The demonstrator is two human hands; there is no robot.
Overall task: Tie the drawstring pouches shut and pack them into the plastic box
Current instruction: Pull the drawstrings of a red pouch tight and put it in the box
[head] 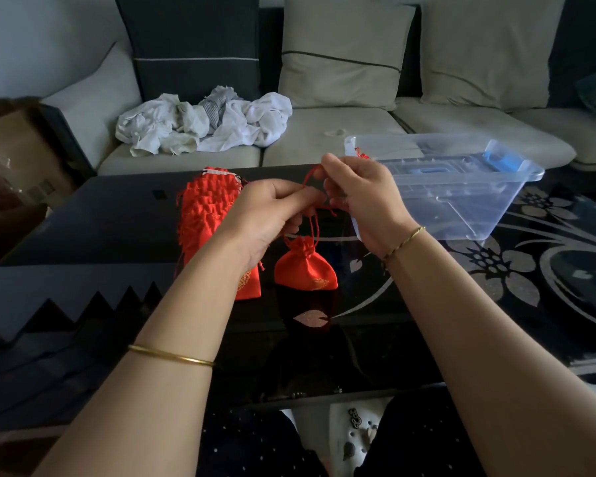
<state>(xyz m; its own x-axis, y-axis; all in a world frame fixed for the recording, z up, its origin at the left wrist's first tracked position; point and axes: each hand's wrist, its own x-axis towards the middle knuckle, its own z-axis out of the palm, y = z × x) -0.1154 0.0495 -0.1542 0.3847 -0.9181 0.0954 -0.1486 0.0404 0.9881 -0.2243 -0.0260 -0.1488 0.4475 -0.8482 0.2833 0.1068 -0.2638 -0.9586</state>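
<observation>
- Knot of the drawstring (311, 180): buried between the fingertips of the left hand (269, 215) and the right hand (362, 201); tied or loose, impossible to tell.
- Near part of the pile of pouches (203, 208): covered by the left wrist; count unreadable.
- Gold pattern on the hanging pouch (305, 270): too blurred to read.
- Near left corner of the plastic box (461, 194): hidden behind the right hand.
- At that box's rim, a red scrap (361, 155): too small to name.
- At the left edge, a cardboard box (14, 156): cut off.
- Both forearms: cut off at the bottom edge.
</observation>
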